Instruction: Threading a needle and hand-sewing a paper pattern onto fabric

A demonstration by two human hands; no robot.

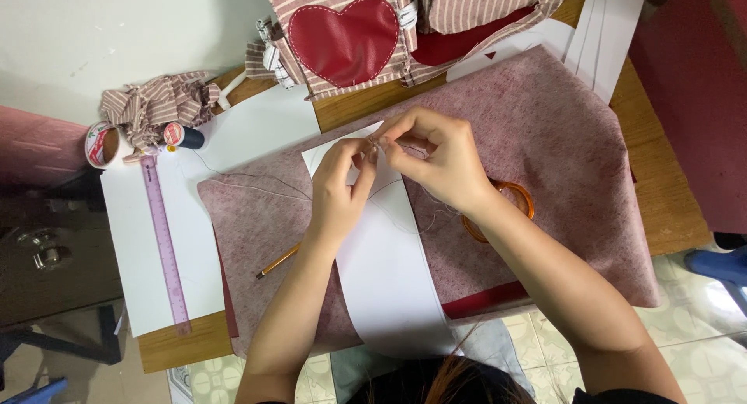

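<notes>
Fingers (372, 149) of both hands meet over white paper (385, 256), pinched on something tiny, likely needle (377, 143); too small to confirm. Left hand (338, 188) below-left, right hand (436, 159) right. Thread (249, 181) trails left toward spool (184, 135), across pink felt (560, 155).

pink ruler (165, 244), tape roll (101, 144), pencil (278, 261)

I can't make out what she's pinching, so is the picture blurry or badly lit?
Head view: soft, even light, faint shadows, no glare. The hands, left and right, are sharp, but the thread is very thin and whatever they pinch is too small to tell.
</notes>
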